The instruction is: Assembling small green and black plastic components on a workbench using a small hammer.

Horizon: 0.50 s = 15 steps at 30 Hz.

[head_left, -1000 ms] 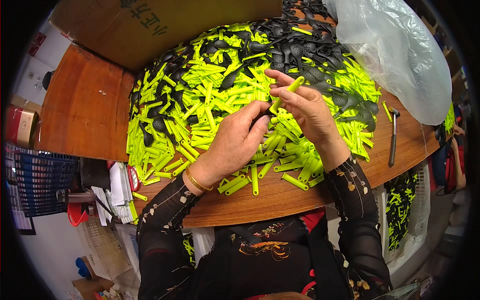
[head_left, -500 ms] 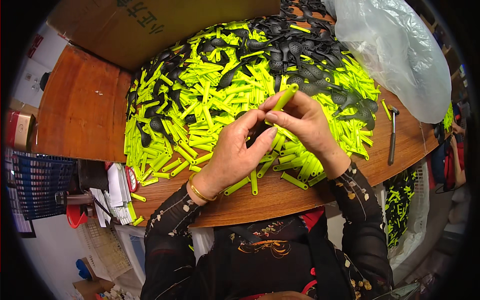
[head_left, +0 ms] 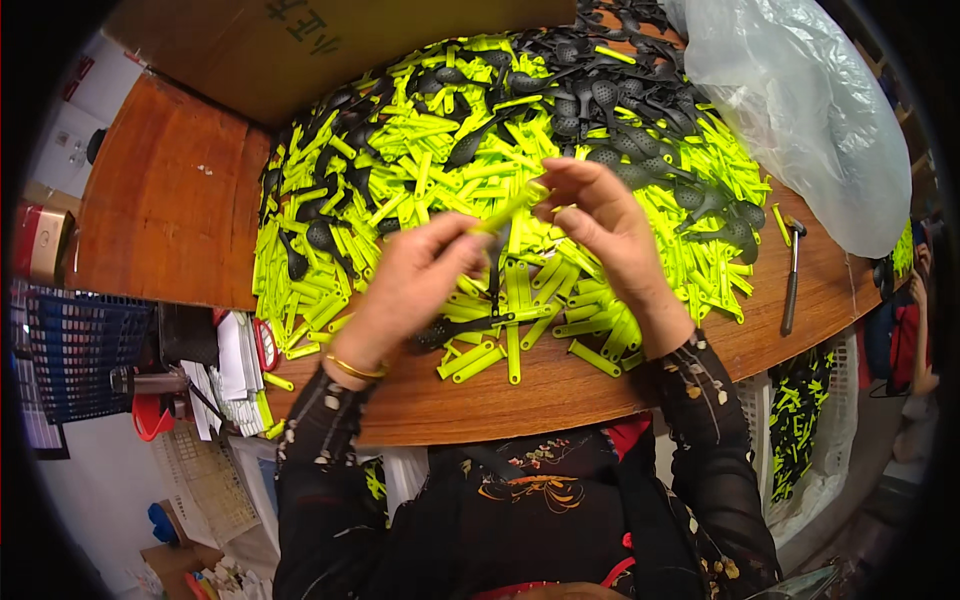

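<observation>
My left hand pinches one end of a lime-green plastic handle, which is held up at a slant over the pile. Close to its upper end is my right hand, thumb and fingers apart; whether a fingertip touches the handle I cannot tell. Under my hands lies a heap of similar green handles, mixed with black perforated spoon heads. Just right of my left wrist, a black spoon piece rests near the table's front edge, partly covered by the hand.
A hammer lies on the wooden table at the right, beside a translucent plastic bag. Behind the heap stands a cardboard box. Papers and a blue basket are at the left. A filled crate sits below right.
My left hand has moved left with the green handle, and my right hand has opened from its grip on it. The black spoon piece near the left wrist has come into sight.
</observation>
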Each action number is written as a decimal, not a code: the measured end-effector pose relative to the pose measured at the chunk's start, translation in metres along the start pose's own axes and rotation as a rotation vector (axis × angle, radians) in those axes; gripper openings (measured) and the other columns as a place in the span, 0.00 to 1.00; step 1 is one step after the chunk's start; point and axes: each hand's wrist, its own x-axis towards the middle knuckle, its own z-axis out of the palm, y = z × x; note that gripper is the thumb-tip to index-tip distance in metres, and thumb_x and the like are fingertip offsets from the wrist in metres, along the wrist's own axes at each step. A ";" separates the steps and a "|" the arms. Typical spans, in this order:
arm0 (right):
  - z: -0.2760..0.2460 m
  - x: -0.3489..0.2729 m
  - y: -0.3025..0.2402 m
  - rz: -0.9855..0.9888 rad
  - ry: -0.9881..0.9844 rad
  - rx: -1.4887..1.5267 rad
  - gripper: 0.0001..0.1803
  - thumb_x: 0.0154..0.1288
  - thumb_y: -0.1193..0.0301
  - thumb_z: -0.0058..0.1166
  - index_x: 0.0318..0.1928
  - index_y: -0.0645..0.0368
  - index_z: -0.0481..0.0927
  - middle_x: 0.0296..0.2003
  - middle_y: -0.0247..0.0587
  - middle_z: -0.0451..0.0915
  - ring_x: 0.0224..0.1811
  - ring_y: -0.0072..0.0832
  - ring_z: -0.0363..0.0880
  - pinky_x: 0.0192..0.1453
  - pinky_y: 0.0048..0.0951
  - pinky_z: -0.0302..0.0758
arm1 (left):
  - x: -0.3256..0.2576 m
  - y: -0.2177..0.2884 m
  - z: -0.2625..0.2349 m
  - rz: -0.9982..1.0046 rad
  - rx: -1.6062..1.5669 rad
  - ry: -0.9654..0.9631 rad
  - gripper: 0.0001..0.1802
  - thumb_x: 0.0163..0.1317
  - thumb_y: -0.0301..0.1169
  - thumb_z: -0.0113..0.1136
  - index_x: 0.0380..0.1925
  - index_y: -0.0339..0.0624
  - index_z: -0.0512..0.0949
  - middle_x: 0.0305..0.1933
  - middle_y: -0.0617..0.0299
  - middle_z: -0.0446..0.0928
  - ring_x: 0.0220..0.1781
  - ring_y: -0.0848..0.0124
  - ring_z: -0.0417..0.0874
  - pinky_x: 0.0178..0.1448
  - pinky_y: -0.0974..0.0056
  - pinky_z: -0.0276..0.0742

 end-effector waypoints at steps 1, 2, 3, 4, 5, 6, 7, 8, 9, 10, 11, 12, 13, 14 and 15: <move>-0.008 0.001 -0.002 -0.022 0.026 -0.182 0.19 0.78 0.76 0.63 0.65 0.62 0.81 0.56 0.39 0.86 0.59 0.23 0.82 0.64 0.29 0.79 | -0.005 0.003 -0.018 -0.074 0.034 0.021 0.14 0.83 0.33 0.59 0.57 0.34 0.83 0.39 0.67 0.85 0.42 0.80 0.85 0.44 0.72 0.82; -0.016 0.000 -0.007 -0.012 -0.009 -0.472 0.15 0.78 0.76 0.61 0.62 0.60 0.84 0.55 0.38 0.87 0.58 0.24 0.83 0.63 0.30 0.80 | -0.011 -0.007 -0.033 -0.104 0.074 0.055 0.14 0.82 0.34 0.59 0.54 0.34 0.84 0.38 0.64 0.86 0.41 0.79 0.87 0.45 0.70 0.83; -0.024 0.000 -0.008 -0.003 -0.042 -0.764 0.12 0.78 0.75 0.60 0.59 0.58 0.86 0.55 0.38 0.87 0.57 0.25 0.84 0.62 0.32 0.80 | -0.012 -0.010 -0.043 -0.133 0.113 0.082 0.14 0.81 0.35 0.60 0.52 0.33 0.85 0.36 0.62 0.87 0.40 0.78 0.88 0.46 0.68 0.83; -0.029 0.002 -0.001 -0.132 -0.149 -0.931 0.10 0.74 0.78 0.62 0.51 0.55 0.89 0.52 0.36 0.88 0.55 0.31 0.85 0.59 0.34 0.82 | -0.015 -0.010 -0.053 -0.202 0.295 0.072 0.14 0.78 0.35 0.63 0.50 0.34 0.85 0.39 0.56 0.88 0.43 0.69 0.91 0.49 0.64 0.84; -0.025 0.004 0.004 -0.129 -0.155 -0.924 0.10 0.74 0.78 0.62 0.51 0.55 0.89 0.52 0.36 0.88 0.55 0.31 0.85 0.59 0.34 0.82 | -0.017 -0.014 -0.057 -0.210 0.296 0.076 0.14 0.78 0.35 0.63 0.50 0.34 0.85 0.39 0.56 0.88 0.43 0.69 0.91 0.49 0.64 0.84; -0.018 0.007 0.010 -0.246 -0.279 -1.047 0.12 0.70 0.79 0.63 0.51 0.54 0.89 0.52 0.37 0.88 0.54 0.34 0.85 0.58 0.36 0.82 | -0.018 -0.020 -0.060 -0.064 0.472 0.082 0.14 0.76 0.35 0.64 0.50 0.34 0.85 0.42 0.53 0.88 0.45 0.63 0.91 0.50 0.61 0.84; -0.011 0.011 0.014 -0.367 -0.404 -1.166 0.15 0.66 0.80 0.63 0.51 0.53 0.89 0.52 0.37 0.88 0.53 0.38 0.85 0.58 0.37 0.83 | -0.017 -0.024 -0.064 0.085 0.647 0.086 0.14 0.75 0.35 0.65 0.49 0.34 0.85 0.44 0.50 0.88 0.47 0.57 0.91 0.52 0.58 0.84; -0.004 0.015 0.016 -0.434 -0.507 -1.230 0.18 0.60 0.79 0.63 0.50 0.50 0.89 0.52 0.35 0.86 0.53 0.39 0.84 0.57 0.39 0.82 | -0.014 -0.023 -0.062 0.114 0.707 0.115 0.14 0.72 0.35 0.66 0.48 0.35 0.86 0.47 0.47 0.87 0.49 0.50 0.89 0.53 0.53 0.83; 0.002 0.016 0.016 -0.430 -0.512 -1.225 0.18 0.60 0.79 0.63 0.50 0.50 0.89 0.52 0.35 0.86 0.53 0.39 0.84 0.57 0.39 0.82 | -0.009 -0.023 -0.060 0.159 0.711 0.155 0.14 0.72 0.36 0.66 0.47 0.36 0.86 0.46 0.48 0.87 0.48 0.51 0.89 0.52 0.54 0.83; 0.009 0.017 0.016 -0.425 -0.592 -1.273 0.17 0.59 0.78 0.63 0.49 0.49 0.89 0.52 0.35 0.85 0.53 0.39 0.83 0.57 0.39 0.82 | -0.005 -0.018 -0.057 0.141 0.668 0.158 0.13 0.72 0.36 0.66 0.46 0.36 0.86 0.45 0.49 0.88 0.48 0.50 0.89 0.52 0.53 0.83; 0.015 0.021 0.016 -0.437 -0.676 -1.315 0.17 0.58 0.77 0.63 0.48 0.49 0.89 0.53 0.35 0.84 0.54 0.39 0.83 0.57 0.38 0.81 | 0.000 -0.011 -0.057 0.124 0.634 0.173 0.13 0.72 0.36 0.66 0.45 0.36 0.86 0.45 0.49 0.88 0.48 0.50 0.89 0.52 0.53 0.83; 0.019 0.022 0.010 -0.392 -0.736 -1.376 0.16 0.58 0.75 0.63 0.47 0.48 0.89 0.53 0.34 0.83 0.55 0.39 0.82 0.58 0.37 0.81 | 0.005 -0.010 -0.058 0.155 0.640 0.188 0.12 0.72 0.36 0.66 0.45 0.37 0.87 0.44 0.50 0.88 0.47 0.50 0.89 0.52 0.52 0.83; 0.018 0.019 0.010 -0.411 -0.739 -1.371 0.16 0.58 0.75 0.63 0.47 0.48 0.89 0.53 0.34 0.83 0.55 0.39 0.82 0.58 0.37 0.81 | 0.012 -0.011 -0.059 0.189 0.648 0.204 0.12 0.72 0.35 0.66 0.44 0.37 0.87 0.44 0.50 0.88 0.47 0.49 0.89 0.52 0.52 0.83; 0.013 0.017 0.010 -0.366 -0.725 -1.356 0.15 0.59 0.75 0.63 0.47 0.49 0.89 0.53 0.34 0.84 0.54 0.38 0.83 0.57 0.37 0.81 | 0.025 -0.021 -0.065 0.214 0.664 0.245 0.11 0.72 0.35 0.66 0.43 0.38 0.88 0.43 0.50 0.87 0.46 0.49 0.89 0.51 0.52 0.83; 0.011 0.015 0.011 -0.332 -0.716 -1.333 0.14 0.60 0.75 0.63 0.47 0.50 0.89 0.52 0.35 0.84 0.53 0.38 0.83 0.57 0.38 0.82 | 0.035 -0.031 -0.076 0.193 0.723 0.287 0.11 0.71 0.35 0.66 0.43 0.39 0.88 0.44 0.50 0.87 0.48 0.49 0.88 0.53 0.51 0.83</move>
